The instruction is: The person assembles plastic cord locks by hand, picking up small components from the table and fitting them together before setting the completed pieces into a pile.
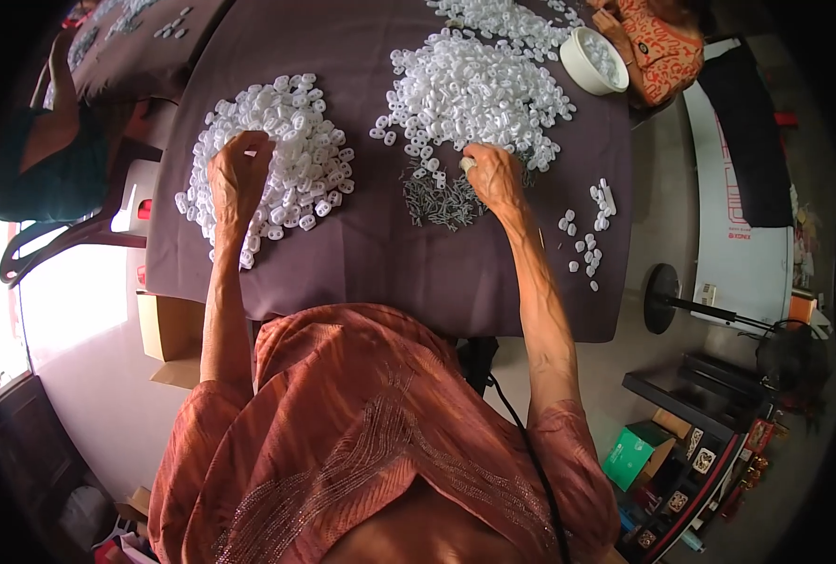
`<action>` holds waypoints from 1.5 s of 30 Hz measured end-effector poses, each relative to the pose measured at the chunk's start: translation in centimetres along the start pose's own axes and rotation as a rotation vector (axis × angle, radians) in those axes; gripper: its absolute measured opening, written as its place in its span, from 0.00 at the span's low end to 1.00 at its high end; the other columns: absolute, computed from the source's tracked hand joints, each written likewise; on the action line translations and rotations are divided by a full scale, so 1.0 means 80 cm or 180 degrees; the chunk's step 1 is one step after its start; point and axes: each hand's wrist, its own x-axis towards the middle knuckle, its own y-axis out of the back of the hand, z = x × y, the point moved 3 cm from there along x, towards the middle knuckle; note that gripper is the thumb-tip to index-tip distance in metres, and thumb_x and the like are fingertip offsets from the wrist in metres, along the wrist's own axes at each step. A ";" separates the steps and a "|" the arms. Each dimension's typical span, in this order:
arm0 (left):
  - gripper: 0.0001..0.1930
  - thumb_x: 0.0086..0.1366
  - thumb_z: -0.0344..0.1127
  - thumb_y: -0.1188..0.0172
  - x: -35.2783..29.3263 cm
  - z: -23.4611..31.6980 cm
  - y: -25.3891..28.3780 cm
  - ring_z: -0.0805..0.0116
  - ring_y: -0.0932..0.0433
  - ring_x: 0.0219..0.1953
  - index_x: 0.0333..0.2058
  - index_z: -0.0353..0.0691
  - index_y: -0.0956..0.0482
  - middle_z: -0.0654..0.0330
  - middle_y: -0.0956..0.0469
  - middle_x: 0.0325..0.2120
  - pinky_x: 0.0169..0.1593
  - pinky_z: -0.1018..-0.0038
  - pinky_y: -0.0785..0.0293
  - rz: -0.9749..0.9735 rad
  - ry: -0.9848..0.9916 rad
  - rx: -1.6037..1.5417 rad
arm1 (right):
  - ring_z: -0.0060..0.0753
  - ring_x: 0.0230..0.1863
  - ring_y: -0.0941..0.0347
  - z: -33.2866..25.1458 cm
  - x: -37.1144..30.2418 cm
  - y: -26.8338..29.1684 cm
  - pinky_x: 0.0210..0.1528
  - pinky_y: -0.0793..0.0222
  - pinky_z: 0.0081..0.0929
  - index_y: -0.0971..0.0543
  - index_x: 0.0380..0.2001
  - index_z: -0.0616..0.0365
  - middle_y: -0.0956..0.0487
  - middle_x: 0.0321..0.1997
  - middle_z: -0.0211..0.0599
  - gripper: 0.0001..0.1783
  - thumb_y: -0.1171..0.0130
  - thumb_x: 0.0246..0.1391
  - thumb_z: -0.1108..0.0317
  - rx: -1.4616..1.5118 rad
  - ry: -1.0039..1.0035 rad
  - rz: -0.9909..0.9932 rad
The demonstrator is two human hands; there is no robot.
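Head view: on the dark tablecloth (380,273), small white pieces (589,246) lie loose, well right of the right hand (482,167). Grey metal pins (437,202) spread just left of and below that hand, whose bent fingertips reach the near edge of the right white heap (484,94); their grip is hidden. The left hand (251,150) is over the left white heap (300,169), thumb and fingers curled together; I cannot tell whether they pinch a piece. Farther off stands a white bowl (580,64).
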 end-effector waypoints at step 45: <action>0.06 0.50 0.35 0.45 -0.051 0.112 -0.183 0.57 0.27 0.30 0.26 0.42 0.24 0.58 0.29 0.25 0.32 0.65 0.31 -0.1023 -0.1009 0.0033 | 0.16 0.25 0.30 -0.035 -0.081 0.035 0.28 0.38 0.14 0.27 0.28 0.59 0.25 0.21 0.29 0.08 0.56 0.45 0.76 0.3347 -0.0780 0.0072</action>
